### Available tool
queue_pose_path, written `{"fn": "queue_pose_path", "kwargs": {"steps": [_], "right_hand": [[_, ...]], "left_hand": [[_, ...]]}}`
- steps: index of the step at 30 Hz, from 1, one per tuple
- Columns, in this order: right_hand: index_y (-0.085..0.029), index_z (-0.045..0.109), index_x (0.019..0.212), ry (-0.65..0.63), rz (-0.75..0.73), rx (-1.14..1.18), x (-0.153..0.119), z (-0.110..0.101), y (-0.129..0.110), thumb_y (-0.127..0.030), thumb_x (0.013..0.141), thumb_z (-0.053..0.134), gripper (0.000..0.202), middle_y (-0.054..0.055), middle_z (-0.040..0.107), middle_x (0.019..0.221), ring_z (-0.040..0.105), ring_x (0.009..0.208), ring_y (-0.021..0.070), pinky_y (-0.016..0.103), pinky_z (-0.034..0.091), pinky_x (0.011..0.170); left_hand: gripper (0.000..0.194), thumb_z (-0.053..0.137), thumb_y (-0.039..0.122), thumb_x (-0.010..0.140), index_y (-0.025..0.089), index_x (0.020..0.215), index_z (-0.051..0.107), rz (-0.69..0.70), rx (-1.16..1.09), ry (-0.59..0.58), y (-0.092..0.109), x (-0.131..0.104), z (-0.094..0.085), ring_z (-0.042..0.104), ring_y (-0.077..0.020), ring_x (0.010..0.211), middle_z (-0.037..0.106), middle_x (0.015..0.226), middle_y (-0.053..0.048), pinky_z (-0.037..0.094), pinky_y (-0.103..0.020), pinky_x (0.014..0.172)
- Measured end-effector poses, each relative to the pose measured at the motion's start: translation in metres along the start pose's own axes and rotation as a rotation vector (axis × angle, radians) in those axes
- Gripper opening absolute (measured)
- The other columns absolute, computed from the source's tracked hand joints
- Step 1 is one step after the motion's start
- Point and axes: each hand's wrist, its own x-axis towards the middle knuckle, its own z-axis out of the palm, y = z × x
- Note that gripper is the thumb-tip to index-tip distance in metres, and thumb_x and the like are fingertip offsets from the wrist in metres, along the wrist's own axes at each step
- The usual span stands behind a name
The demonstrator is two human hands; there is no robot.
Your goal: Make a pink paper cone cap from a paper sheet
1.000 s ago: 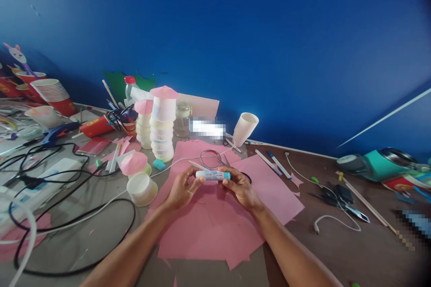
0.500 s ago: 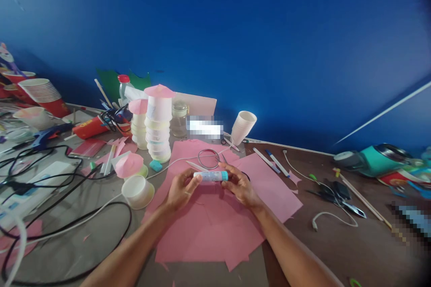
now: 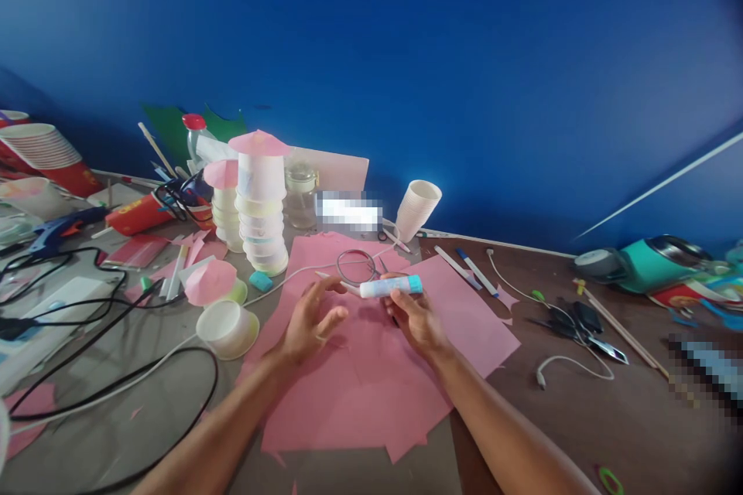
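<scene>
A white glue stick with a turquoise end [image 3: 390,287] lies across the fingers of my right hand [image 3: 416,319], which grips it above the pink paper [image 3: 348,410]. My left hand [image 3: 313,321] is empty, its thumb and fingers spread, a short way left of the stick's white end. A wire ring [image 3: 356,267] and a white pointed stick rest on the paper just behind my hands. On the left, a pink paper cone [image 3: 210,283] tops a small cup, beside an open white cup [image 3: 224,329].
Stacked-cup towers with pink roofs [image 3: 262,201] stand back left, near a glass jar [image 3: 302,197]. Leaning cups [image 3: 419,209] are by the blue wall. Black cables and a power strip [image 3: 55,325] lie left; markers [image 3: 479,273], keys and a turquoise container [image 3: 655,267] lie right.
My left hand has let go of the glue stick and opened. My right hand holds the stick slightly further right and higher. The view has shifted a little.
</scene>
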Motion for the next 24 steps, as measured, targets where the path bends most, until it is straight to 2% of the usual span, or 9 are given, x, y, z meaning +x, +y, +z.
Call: {"fn": "queue_pose_path", "kwargs": {"steps": [3,7,9,11,13,16,19,21,24], "right_hand": [[-0.019,0.069,0.088,0.085,-0.019,-0.138,0.004,-0.008,0.002,-0.056,0.077,0.072,0.039,-0.003,0.054,0.058,0.045,0.053,0.012,0.024,0.035,0.048],[-0.019,0.066,0.076,0.071,-0.142,-0.353,-0.003,-0.001,0.0,-0.058,0.084,0.064,0.04,-0.003,0.051,0.058,0.042,0.054,0.0122,0.027,0.035,0.051],[-0.019,0.065,0.077,0.037,-0.167,-0.397,-0.009,0.006,-0.001,-0.058,0.086,0.062,0.04,-0.003,0.049,0.055,0.04,0.051,0.0116,0.027,0.033,0.05],[-0.019,0.066,0.087,-0.002,-0.151,-0.407,-0.014,0.011,0.001,-0.057,0.088,0.061,0.038,-0.003,0.053,0.056,0.044,0.05,0.0124,0.027,0.035,0.049],[-0.02,0.066,0.094,-0.048,-0.111,-0.408,-0.017,0.015,0.005,-0.055,0.09,0.059,0.036,-0.002,0.056,0.056,0.049,0.049,0.0137,0.027,0.039,0.049],[-0.021,0.065,0.092,-0.109,-0.08,-0.441,-0.019,0.016,0.009,-0.05,0.093,0.056,0.03,-0.001,0.06,0.059,0.054,0.05,0.0149,0.028,0.044,0.051],[-0.022,0.067,0.09,-0.12,-0.137,-0.498,-0.02,0.015,0.011,-0.043,0.092,0.061,0.023,0.004,0.068,0.077,0.062,0.069,0.0191,0.031,0.051,0.067],[-0.022,0.07,0.096,-0.074,-0.201,-0.539,-0.021,0.013,0.012,-0.04,0.088,0.066,0.02,0.007,0.071,0.092,0.065,0.086,0.0234,0.035,0.051,0.081],[-0.023,0.07,0.103,-0.03,-0.234,-0.572,-0.021,0.011,0.015,-0.036,0.084,0.07,0.023,0.008,0.072,0.098,0.065,0.091,0.026,0.038,0.05,0.086]], "left_hand": [[0.055,0.065,0.06,0.083,0.023,0.123,0.059,0.121,0.196,-0.084,-0.006,0.0,-0.001,0.06,-0.0298,0.109,0.069,0.114,-0.011,0.045,-0.047,0.099],[0.07,0.074,0.059,0.075,0.021,0.13,0.055,0.255,0.41,-0.209,-0.012,-0.004,0.003,0.053,-0.0355,0.122,0.064,0.128,-0.015,0.035,-0.056,0.11],[0.079,0.077,0.06,0.071,0.018,0.134,0.052,0.253,0.473,-0.262,-0.015,-0.006,0.005,0.052,-0.0375,0.123,0.061,0.131,-0.017,0.032,-0.059,0.11],[0.084,0.08,0.058,0.067,0.017,0.135,0.05,0.219,0.508,-0.3,-0.016,-0.008,0.007,0.051,-0.0389,0.124,0.06,0.132,-0.018,0.031,-0.062,0.111],[0.085,0.083,0.054,0.065,0.018,0.135,0.049,0.18,0.516,-0.321,-0.017,-0.009,0.006,0.051,-0.0391,0.124,0.06,0.132,-0.018,0.029,-0.063,0.111],[0.085,0.083,0.048,0.068,0.02,0.138,0.046,0.137,0.489,-0.32,-0.016,-0.01,0.003,0.051,-0.0381,0.127,0.057,0.136,-0.018,0.029,-0.063,0.112],[0.084,0.082,0.042,0.07,0.021,0.141,0.043,0.116,0.451,-0.317,-0.015,-0.01,0.001,0.049,-0.0372,0.13,0.055,0.139,-0.017,0.028,-0.062,0.114],[0.082,0.081,0.04,0.071,0.021,0.141,0.043,0.117,0.441,-0.322,-0.014,-0.01,0.0,0.049,-0.037,0.129,0.055,0.139,-0.017,0.029,-0.062,0.114],[0.076,0.079,0.038,0.074,0.021,0.139,0.045,0.132,0.433,-0.327,-0.014,-0.009,0.0,0.05,-0.0369,0.127,0.056,0.137,-0.017,0.031,-0.061,0.112]]}}
